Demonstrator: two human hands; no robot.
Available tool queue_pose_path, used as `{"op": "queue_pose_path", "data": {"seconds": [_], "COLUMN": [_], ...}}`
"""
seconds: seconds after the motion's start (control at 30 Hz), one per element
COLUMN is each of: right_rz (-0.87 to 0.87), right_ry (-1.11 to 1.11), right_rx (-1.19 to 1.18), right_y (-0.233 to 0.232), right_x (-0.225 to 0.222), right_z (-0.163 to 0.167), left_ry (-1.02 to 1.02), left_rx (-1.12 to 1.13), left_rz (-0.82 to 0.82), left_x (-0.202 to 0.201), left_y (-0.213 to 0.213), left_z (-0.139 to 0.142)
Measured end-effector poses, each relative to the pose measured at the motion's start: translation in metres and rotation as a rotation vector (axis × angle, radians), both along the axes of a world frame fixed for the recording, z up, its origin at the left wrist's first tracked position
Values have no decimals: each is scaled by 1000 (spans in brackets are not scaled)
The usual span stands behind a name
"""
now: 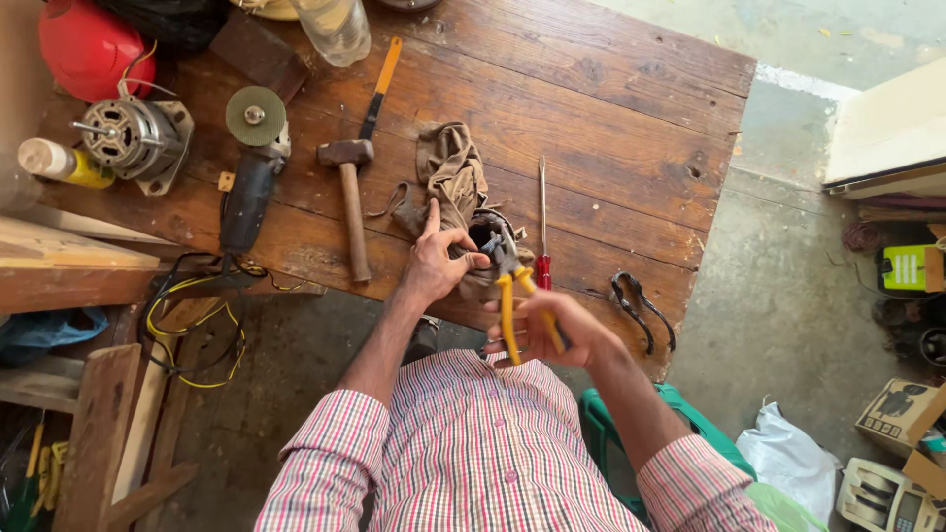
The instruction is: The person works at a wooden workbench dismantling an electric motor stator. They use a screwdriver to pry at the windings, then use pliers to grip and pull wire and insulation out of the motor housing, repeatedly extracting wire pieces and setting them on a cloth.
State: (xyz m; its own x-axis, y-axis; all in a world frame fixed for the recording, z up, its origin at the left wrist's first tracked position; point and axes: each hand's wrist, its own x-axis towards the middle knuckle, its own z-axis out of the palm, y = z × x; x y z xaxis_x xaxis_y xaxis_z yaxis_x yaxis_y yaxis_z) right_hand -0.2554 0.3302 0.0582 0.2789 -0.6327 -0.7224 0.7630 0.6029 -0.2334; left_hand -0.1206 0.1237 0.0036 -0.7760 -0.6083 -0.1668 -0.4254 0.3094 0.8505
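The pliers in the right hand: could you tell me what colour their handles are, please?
Yellow; the pliers show in the head view, held by the right hand.

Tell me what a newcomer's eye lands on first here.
At the wooden table's near edge, the right hand grips yellow-handled pliers against a small dark part held by the left hand. Left of them lie a wooden-handled hammer and a grey angle grinder.

A worn wooden table (611,108) of dark planks is seen from above; on it are laid a hammer (351,192), an angle grinder (252,167), a small electric motor (133,138), a crumpled brown cloth (448,172), a red-handled screwdriver (542,222) and black pincers (641,307); a plastic bottle (335,28) is stood near the far edge.
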Motion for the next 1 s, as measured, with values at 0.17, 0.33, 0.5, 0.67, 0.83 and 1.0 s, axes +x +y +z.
{"op": "queue_pose_path", "data": {"seconds": [0.17,0.33,0.5,0.67,0.83,1.0], "right_rz": [-161,-167,-144,-178,-216,53], "right_ry": [-319,-86,299,559,780,745], "right_rx": [-60,91,182,145,22,-64], "right_y": [-3,6,-4,-1,4,9], "right_x": [9,22,41,61,72,48], "right_z": [3,-13,-41,-65,-84,-71], "left_ry": [4,74,62,-63,-19,-90], "left_rx": [47,36,62,156,142,99], "left_rz": [25,-8,-27,-37,-122,-109], "left_x": [2,8,9,5,9,5], "left_y": [-1,-4,-9,-16,-21,-6], "left_z": [3,1,-3,-2,6,8]}}
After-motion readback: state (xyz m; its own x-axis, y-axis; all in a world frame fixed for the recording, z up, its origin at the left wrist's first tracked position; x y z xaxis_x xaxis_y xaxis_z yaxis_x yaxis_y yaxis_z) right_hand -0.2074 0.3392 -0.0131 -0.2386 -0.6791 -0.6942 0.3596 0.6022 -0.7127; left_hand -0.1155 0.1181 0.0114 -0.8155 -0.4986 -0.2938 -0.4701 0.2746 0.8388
